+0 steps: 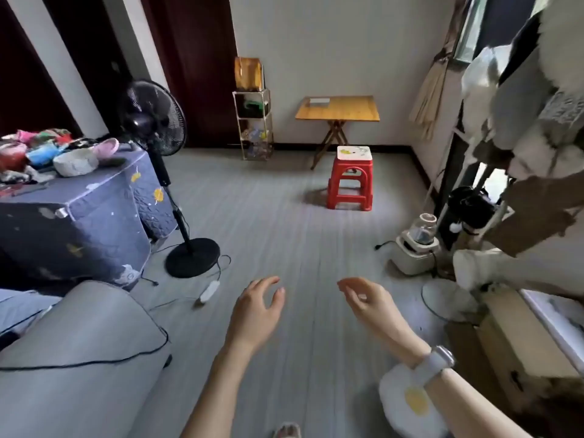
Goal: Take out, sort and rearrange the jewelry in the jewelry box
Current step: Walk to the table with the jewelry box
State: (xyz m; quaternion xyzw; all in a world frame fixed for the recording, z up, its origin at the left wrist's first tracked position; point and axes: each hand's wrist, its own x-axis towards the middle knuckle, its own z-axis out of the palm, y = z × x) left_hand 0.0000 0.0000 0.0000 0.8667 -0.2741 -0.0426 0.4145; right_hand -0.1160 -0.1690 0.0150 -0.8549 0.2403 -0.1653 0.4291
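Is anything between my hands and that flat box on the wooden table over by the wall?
Yes. Both the left hand and right hand are empty and far from the box on the table. The red stool stands on the floor just in front of the table; otherwise the floor between looks bare.

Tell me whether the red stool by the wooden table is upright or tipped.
Upright: the red stool stands on its legs on the floor, its white top facing up, before the wooden table.

Glossy red plastic stool [350, 181], seemingly wooden table [338, 109].
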